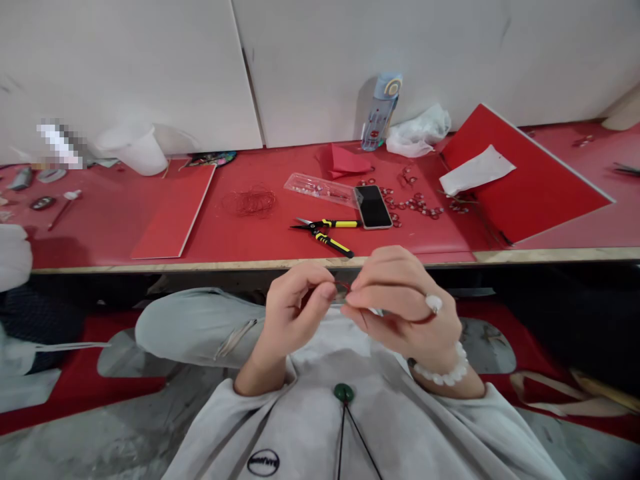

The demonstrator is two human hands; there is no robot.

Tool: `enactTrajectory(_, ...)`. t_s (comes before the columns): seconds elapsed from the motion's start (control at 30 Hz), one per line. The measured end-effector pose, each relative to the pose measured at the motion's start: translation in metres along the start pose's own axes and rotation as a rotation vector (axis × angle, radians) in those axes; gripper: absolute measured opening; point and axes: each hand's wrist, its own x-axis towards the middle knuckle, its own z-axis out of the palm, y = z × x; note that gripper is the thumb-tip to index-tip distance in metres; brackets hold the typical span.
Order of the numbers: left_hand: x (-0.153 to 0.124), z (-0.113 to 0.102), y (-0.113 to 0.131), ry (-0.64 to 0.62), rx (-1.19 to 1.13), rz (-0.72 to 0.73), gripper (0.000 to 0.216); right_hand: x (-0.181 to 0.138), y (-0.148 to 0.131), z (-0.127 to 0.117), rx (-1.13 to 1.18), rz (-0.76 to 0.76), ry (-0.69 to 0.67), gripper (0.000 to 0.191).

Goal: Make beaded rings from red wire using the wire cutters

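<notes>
Both hands are close together over my lap, just in front of the table edge. My left hand [297,307] is closed, thumb and forefinger pinching a thin red cord [343,285]. The fingertips of my right hand [407,307] are pressed together on the same cord, a short piece of which shows between the hands; the rest is hidden by my fingers. Beyond them on the red table lie scissors [325,233] with black and yellow handles, blades apart. A phone [373,207] lies beside a clear plastic tray [320,188] holding small pieces. Loose red cord [253,201] lies tangled to the left.
Several small red ringlike pieces [417,205] lie right of the phone. Behind stand a blue water bottle [381,113] and a white plastic bag [420,132]. Red boards [173,213] lie on both sides. A white cup [143,150] tilts at the left. Another person's sleeve [13,257] shows far left.
</notes>
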Motion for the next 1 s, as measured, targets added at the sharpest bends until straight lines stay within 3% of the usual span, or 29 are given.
enactTrajectory(0.27,-0.002,-0.001,0.006,-0.066,0.264,0.179,0.009,0.002,-0.003,0.001,0.039,-0.013,0.052,0.025)
enactTrajectory(0.43,-0.002,-0.001,0.012,-0.186,0.37,0.22,0.016,0.021,0.006,-0.008,-0.003,-0.028,-0.171,0.017)
enactTrajectory(0.5,-0.002,-0.002,0.012,-0.19,0.379,0.232,0.015,0.027,0.006,-0.009,0.058,0.076,-0.224,0.02)
enactTrajectory(0.7,-0.004,0.0,0.005,-0.176,0.374,0.289,0.017,0.031,0.011,-0.001,0.26,0.61,-0.291,0.022)
enactTrajectory(0.77,-0.006,0.002,0.004,-0.155,0.379,0.306,0.019,0.031,0.017,0.001,0.394,0.76,-0.372,0.022)
enactTrajectory(0.87,-0.008,0.005,0.003,-0.111,0.347,0.315,0.02,0.027,0.025,0.004,0.621,0.863,-0.491,0.029)
enactTrajectory(0.93,-0.009,0.005,0.003,-0.054,0.271,0.316,0.019,0.019,0.026,0.007,0.681,0.812,-0.306,0.033)
enactTrajectory(1.0,-0.008,0.004,0.002,-0.018,0.19,0.318,0.017,0.006,0.023,0.01,0.614,0.624,0.07,0.026)
